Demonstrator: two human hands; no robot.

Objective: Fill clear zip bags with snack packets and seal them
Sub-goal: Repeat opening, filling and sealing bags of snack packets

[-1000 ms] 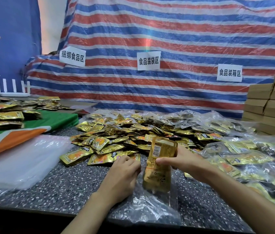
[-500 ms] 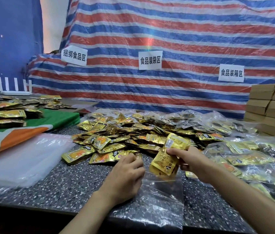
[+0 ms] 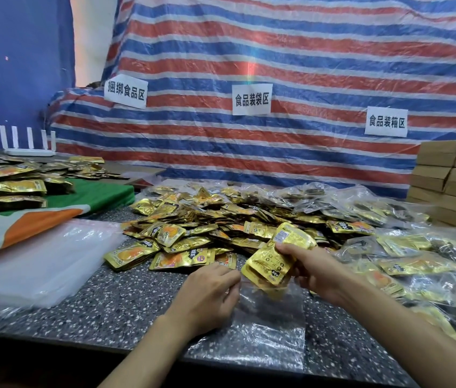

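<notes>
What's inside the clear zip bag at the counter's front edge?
Only the lower ends of the gold foil snack packets that the right hand grips reach into the clear zip bag; the rest looks empty. The left hand pinches and hides its left mouth edge.

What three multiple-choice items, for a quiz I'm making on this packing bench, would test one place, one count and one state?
1. The stack of empty clear bags lies where from the loose packet pile? A. left B. right C. behind
2. How many white signs hang on the striped tarp? A. two B. three C. five
3. The right hand is: A. open and empty B. gripping gold packets C. flat on the table
Key: 1A, the stack sits at the pile's left; 2B, three signs show; 3B, it curls round packets above the clear zip bag that the left hand pinches.
</notes>
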